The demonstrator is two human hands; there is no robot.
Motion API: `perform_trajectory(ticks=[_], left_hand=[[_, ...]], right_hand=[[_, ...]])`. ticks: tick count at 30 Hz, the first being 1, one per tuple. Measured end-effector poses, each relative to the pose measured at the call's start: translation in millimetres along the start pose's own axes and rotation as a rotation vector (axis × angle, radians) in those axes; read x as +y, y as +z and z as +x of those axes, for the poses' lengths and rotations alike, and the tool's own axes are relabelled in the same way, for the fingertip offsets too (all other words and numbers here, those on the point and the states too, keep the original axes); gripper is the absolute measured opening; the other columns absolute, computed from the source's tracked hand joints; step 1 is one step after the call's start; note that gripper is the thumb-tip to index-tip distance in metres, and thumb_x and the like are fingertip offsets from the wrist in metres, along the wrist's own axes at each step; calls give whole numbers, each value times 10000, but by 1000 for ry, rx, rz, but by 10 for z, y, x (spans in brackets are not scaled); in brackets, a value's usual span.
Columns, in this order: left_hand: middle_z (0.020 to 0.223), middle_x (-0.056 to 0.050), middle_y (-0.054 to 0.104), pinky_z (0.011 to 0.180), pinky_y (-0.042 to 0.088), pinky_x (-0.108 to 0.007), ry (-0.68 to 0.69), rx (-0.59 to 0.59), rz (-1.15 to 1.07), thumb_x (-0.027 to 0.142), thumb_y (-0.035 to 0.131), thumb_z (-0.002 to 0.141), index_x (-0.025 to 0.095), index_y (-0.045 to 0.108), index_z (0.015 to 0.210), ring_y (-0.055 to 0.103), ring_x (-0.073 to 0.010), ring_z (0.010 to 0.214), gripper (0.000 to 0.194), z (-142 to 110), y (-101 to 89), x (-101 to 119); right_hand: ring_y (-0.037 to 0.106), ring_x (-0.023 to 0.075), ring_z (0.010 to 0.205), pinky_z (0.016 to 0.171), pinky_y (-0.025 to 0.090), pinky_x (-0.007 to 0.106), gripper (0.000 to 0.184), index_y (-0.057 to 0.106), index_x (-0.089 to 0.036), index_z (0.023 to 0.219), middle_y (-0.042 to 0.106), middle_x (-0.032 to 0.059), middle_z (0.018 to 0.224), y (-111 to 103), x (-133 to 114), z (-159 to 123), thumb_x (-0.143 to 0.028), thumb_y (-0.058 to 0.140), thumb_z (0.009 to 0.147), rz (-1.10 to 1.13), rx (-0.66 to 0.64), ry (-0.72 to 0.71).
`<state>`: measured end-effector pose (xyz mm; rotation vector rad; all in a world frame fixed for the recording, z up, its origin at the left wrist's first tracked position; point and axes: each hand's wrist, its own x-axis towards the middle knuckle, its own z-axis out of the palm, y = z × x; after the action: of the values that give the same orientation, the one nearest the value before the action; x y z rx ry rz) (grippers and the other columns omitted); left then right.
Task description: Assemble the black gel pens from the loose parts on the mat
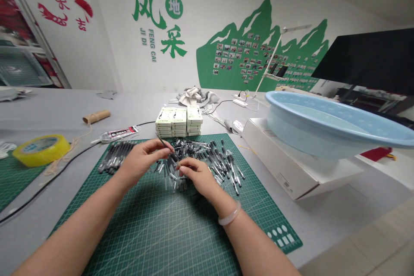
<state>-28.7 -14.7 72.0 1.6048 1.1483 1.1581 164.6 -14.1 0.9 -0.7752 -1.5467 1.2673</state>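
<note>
One slim dark pen (163,141) is pinched between the thumb and fingers of the left hand (154,152), slanted in the middle of the frame so that its lower end points toward the right hand (196,173); it is probably held that way so both hands can reach it. The thumb and forefinger of the right hand are curled close to each other near that lower end, but whether anything small is gripped between them cannot be told. A pale bracelet (230,214) is worn on the right wrist. Just beyond and below the fingers, loose pens and clear parts (226,164) are strewn in a heap, presumably so that they lie within easy reach. To the left of the heap, a row of pens (117,157) is laid side by side, apparently to be set apart from the loose ones. Both groups are carried by a green cutting mat (155,228), which spans the lower middle. Small boxes (171,121) are stacked at the mat's far edge, and a glue tube (119,133) is laid to their left. At the left of the frame a yellow tape roll (45,155) is seen; at the right, a blue basin (297,131) is rested on a white carton (281,166).
</note>
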Motion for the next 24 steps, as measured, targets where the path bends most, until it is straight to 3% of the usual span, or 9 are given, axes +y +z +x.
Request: perform_trajectory(ticks=[4, 8, 11, 15, 17, 24], left_hand=[[1013, -72, 716, 915, 473, -347, 1, -172, 34, 369, 666, 737, 188, 714, 945, 630, -248, 992, 280, -29, 121, 29], [1045, -77, 711, 848, 501, -337, -38, -96, 30, 425, 661, 732, 195, 693, 1041, 632, -254, 988, 386, 17, 33, -19], [1006, -63, 719, 795, 494, -315, -57, -57, 253, 467, 602, 761, 203, 704, 1000, 639, -245, 926, 370, 97, -155, -147], [880, -51, 727, 739, 444, -298, -61, -60, 786, 405, 570, 755, 228, 730, 832, 636, -244, 825, 250, 187, -337, -439], [859, -64, 722, 709, 423, -292, -85, -66, 930, 359, 556, 750, 231, 726, 800, 632, -246, 810, 219, 202, -345, -572], [852, -65, 718, 677, 401, -277, -136, -84, 1004, 331, 541, 748, 241, 706, 776, 631, -241, 821, 190, 192, -300, -688]], right_hand=[[563, 145, 714, 722, 444, 268, 160, 667, -222, 920, 630, -11, 728, 39, -74, -30, -313, 653, 789, 284, -42, 40], [542, 126, 642, 636, 443, 244, 221, 649, -214, 953, 622, -2, 718, 45, -124, -39, -312, 682, 758, 498, -35, 104], [548, 114, 645, 589, 430, 222, 228, 643, -208, 940, 646, 19, 822, 10, -135, -21, -246, 700, 722, 610, 26, 102], [532, 102, 600, 535, 392, 199, 182, 632, -189, 896, 639, 20, 766, -54, -124, 9, -195, 670, 718, 634, 102, 93], [518, 96, 571, 520, 382, 196, 162, 626, -188, 866, 632, 13, 729, -71, -115, 16, -183, 662, 708, 630, 138, 103], [509, 86, 550, 509, 373, 189, 142, 607, -182, 833, 629, 4, 711, -94, -94, 19, -177, 651, 698, 625, 198, 120]])
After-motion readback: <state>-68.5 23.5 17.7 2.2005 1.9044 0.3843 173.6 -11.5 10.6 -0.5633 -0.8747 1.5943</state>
